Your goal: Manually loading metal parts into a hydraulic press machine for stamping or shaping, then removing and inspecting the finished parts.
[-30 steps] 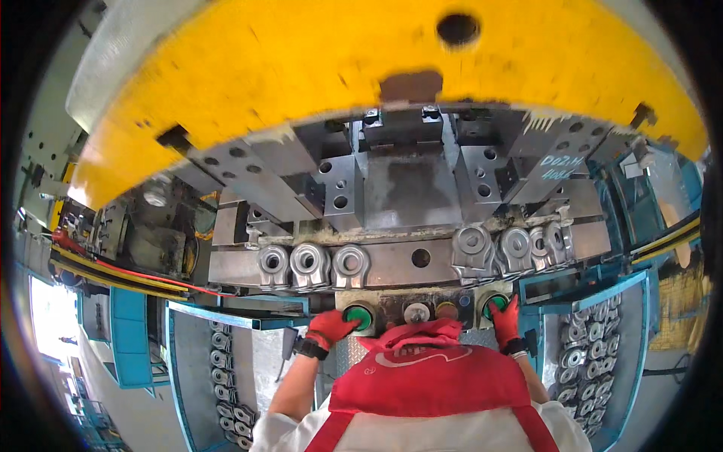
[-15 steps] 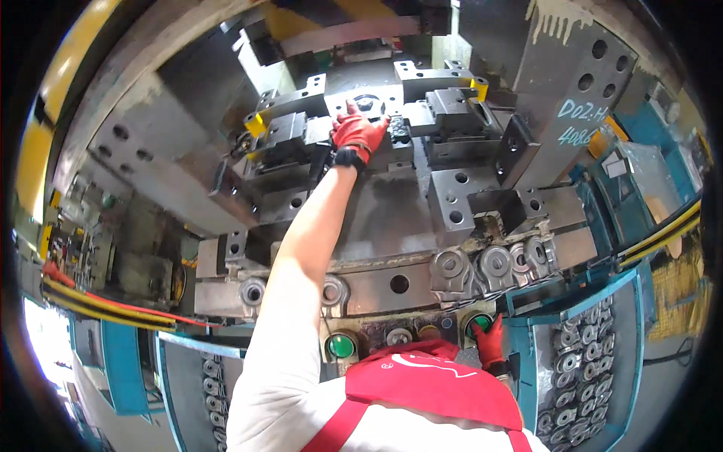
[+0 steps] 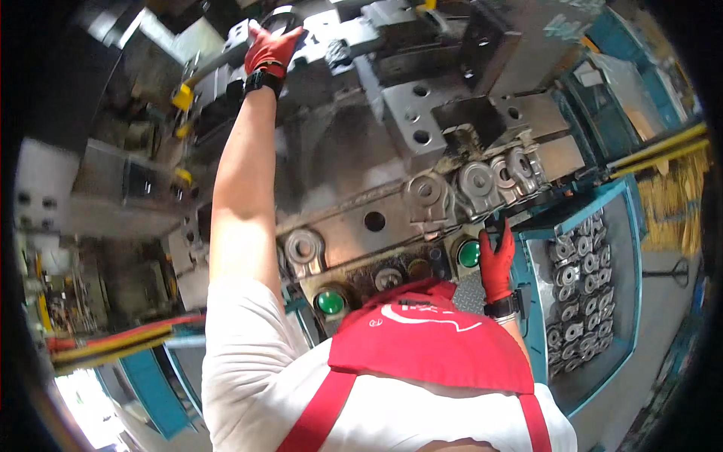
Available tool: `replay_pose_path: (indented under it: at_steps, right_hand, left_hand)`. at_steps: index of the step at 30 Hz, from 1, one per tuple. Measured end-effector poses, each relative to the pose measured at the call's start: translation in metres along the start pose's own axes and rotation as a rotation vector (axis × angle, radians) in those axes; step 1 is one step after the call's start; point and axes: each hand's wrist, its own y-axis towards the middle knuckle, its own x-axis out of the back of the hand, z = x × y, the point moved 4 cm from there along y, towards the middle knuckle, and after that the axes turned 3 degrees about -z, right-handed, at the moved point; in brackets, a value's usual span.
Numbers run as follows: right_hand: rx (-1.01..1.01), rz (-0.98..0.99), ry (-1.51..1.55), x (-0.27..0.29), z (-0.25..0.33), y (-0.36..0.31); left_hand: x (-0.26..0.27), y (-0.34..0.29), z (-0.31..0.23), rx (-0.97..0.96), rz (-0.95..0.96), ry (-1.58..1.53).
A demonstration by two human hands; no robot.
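Observation:
At the upper left, my left hand [image 3: 273, 51] in a red glove reaches deep into the press. Its thumb and fingers are closed about the near side of a ring-shaped metal part [image 3: 282, 10], at the die's bright middle; the fingertips are partly hidden. My right hand [image 3: 497, 262], also red-gloved, is held just to the right of a green push button [image 3: 468, 254]. Thumb and fingers stand apart with nothing between them. Several grey metal parts with round eyes [image 3: 477, 181] lie on the ledge above that button.
A second green button [image 3: 329, 302] sits at the panel's left, below another ringed part [image 3: 304, 249]. To the right stands a blue bin [image 3: 635, 301] holding rows of similar parts. Heavy die blocks [image 3: 413, 113] and a yellow-black bar [image 3: 663, 151] border the work area.
My view has turned and shifted, so the press appears tilted. My right hand has come off the green button and its fingers have spread. My left hand stays at the ring-shaped part.

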Motion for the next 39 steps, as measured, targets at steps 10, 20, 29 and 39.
replay_pose_path:
  at_steps: [10, 20, 29, 39]
  right_hand:
    - [0.359, 0.270, -0.394, -0.075, 0.121, 0.038]
    - [0.422, 0.346, -0.655, -0.077, 0.123, 0.044]
    - [0.596, 0.257, -0.563, -0.057, 0.118, 0.039]
    - [0.450, 0.583, 0.332, -0.002, 0.233, 0.048]
  left_hand:
    - [0.145, -0.278, 0.071, -0.184, -0.031, -0.384]
    - [0.049, -0.371, 0.177, 0.300, 0.363, 0.188]
    - [0.021, -0.368, 0.188, 0.247, 0.339, 0.406]
    - [0.088, -0.386, 0.173, 0.002, -0.096, -0.130]
